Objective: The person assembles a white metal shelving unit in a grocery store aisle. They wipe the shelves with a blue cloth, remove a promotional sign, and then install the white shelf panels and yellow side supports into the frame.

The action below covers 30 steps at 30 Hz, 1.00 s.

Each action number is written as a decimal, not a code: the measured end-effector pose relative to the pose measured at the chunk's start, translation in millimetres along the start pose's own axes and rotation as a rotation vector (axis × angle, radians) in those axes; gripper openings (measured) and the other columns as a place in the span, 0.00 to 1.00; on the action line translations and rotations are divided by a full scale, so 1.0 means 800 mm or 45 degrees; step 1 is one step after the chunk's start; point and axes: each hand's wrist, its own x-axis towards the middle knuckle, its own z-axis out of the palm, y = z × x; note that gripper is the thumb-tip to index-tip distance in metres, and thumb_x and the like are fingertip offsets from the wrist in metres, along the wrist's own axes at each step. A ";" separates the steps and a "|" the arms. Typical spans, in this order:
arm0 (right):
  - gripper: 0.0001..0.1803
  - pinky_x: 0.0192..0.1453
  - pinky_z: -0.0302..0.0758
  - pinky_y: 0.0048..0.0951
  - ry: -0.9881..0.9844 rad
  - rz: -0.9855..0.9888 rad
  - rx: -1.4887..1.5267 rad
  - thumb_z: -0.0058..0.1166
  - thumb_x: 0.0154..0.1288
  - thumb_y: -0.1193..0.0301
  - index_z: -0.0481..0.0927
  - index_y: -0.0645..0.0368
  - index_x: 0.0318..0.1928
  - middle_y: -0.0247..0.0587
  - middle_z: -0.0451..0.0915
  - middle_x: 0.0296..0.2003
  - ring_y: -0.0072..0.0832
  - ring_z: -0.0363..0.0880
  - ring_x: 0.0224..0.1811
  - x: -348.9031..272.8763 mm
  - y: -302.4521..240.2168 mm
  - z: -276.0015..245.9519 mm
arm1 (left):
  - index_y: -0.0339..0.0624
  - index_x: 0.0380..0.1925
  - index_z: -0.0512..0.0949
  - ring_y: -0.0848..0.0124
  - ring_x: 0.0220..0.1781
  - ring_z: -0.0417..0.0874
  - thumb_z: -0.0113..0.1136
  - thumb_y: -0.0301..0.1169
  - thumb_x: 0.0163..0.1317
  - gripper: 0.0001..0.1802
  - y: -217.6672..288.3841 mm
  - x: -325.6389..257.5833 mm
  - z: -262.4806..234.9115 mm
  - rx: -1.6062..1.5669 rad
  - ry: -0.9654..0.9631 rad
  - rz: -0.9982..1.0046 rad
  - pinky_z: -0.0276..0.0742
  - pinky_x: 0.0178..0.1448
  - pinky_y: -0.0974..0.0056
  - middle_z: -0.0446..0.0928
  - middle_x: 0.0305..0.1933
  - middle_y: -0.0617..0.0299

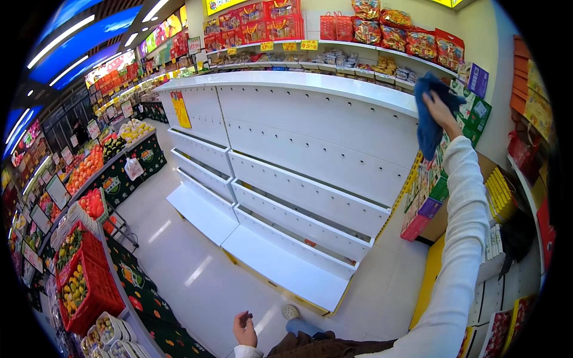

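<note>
A supermarket aisle with a pale glossy floor (pixel 197 268) stretches out under blue-lit ceiling panels. In the middle stands a white shelf unit (pixel 298 161), its tiers bare and its perforated back panels showing, with a yellow tag (pixel 180 109) hanging on the left section. Behind and above it, wall shelves carry red snack bags (pixel 394 33) and yellow price labels (pixel 308 45). On the left, fruit stands (pixel 89 170) hold oranges and other produce, and red crates (pixel 89 286) of fruit sit lower down.

The right hand (pixel 441 110), on an arm in a white sleeve (pixel 465 238) raised high, has its grip clamped on a blue cloth (pixel 428 113). The cloth is bunched in the fingers at the right end of the unit's top board (pixel 310 86), and hangs down past that edge, in front of green and purple boxes (pixel 471 113) stacked beyond.

The left hand (pixel 245 329) hangs low near the bottom edge, over the floor, holding nothing, its grip loosely curled with the fingers partly apart. Just to its right, a pale blue shoe (pixel 298 322) rests on the floor near the unit's bottom board (pixel 286 268).
</note>
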 end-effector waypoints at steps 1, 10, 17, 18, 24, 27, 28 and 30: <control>0.39 0.68 0.55 0.34 -0.359 0.114 -0.376 0.33 0.66 0.43 0.58 0.60 0.66 0.52 0.62 0.63 0.46 0.58 0.67 -0.006 -0.042 0.013 | 0.36 0.42 0.73 0.69 0.40 0.79 0.49 0.17 0.57 0.13 -0.014 0.023 -0.008 -0.024 0.038 -0.047 0.74 0.46 0.67 0.78 0.37 0.56; 0.42 0.72 0.48 0.36 -0.742 0.066 -0.462 0.24 0.66 0.40 0.53 0.62 0.67 0.49 0.52 0.68 0.40 0.50 0.71 0.065 -0.147 0.109 | 0.35 0.42 0.72 0.70 0.38 0.79 0.48 0.18 0.60 0.11 -0.018 0.238 0.050 -0.122 -0.028 -0.157 0.75 0.43 0.69 0.78 0.36 0.55; 0.43 0.70 0.51 0.37 -0.855 -0.136 -0.403 0.25 0.66 0.39 0.51 0.61 0.68 0.50 0.54 0.67 0.42 0.54 0.69 0.132 -0.396 0.329 | 0.36 0.43 0.74 0.69 0.41 0.81 0.48 0.19 0.60 0.11 -0.036 0.345 0.063 -0.220 -0.119 -0.297 0.76 0.44 0.68 0.79 0.40 0.55; 0.41 0.70 0.51 0.37 -0.856 -0.175 -0.330 0.27 0.66 0.41 0.52 0.61 0.68 0.51 0.55 0.67 0.42 0.55 0.68 0.135 -0.429 0.350 | 0.35 0.43 0.74 0.70 0.41 0.81 0.49 0.20 0.60 0.11 -0.047 0.361 0.065 -0.206 -0.165 -0.314 0.76 0.45 0.67 0.78 0.40 0.55; 0.27 0.69 0.53 0.31 -0.908 -0.797 0.005 0.38 0.70 0.60 0.60 0.58 0.65 0.50 0.59 0.65 0.40 0.58 0.67 0.138 -0.581 0.469 | 0.36 0.44 0.74 0.70 0.41 0.81 0.49 0.22 0.61 0.12 -0.017 0.501 0.018 -0.045 -0.384 -0.240 0.77 0.45 0.66 0.79 0.39 0.57; 0.25 0.70 0.51 0.31 -0.819 -0.739 0.011 0.37 0.71 0.61 0.60 0.55 0.65 0.48 0.60 0.65 0.40 0.55 0.68 0.121 -0.574 0.469 | 0.37 0.44 0.75 0.71 0.40 0.80 0.49 0.22 0.61 0.12 -0.021 0.564 -0.023 0.041 -0.241 -0.233 0.76 0.46 0.67 0.79 0.38 0.57; 0.26 0.69 0.54 0.32 -0.786 -0.622 -0.053 0.34 0.72 0.56 0.59 0.54 0.65 0.48 0.62 0.64 0.40 0.59 0.67 0.110 -0.565 0.456 | 0.37 0.43 0.75 0.71 0.39 0.80 0.49 0.22 0.60 0.11 -0.026 0.578 -0.035 0.033 -0.206 -0.225 0.76 0.45 0.66 0.79 0.37 0.57; 0.29 0.63 0.61 0.31 -0.598 -0.432 -0.302 0.31 0.72 0.53 0.55 0.55 0.67 0.50 0.64 0.61 0.40 0.66 0.60 0.106 -0.462 0.387 | 0.37 0.43 0.75 0.70 0.40 0.80 0.49 0.21 0.60 0.11 -0.030 0.610 -0.016 -0.039 -0.333 -0.218 0.76 0.45 0.66 0.79 0.37 0.57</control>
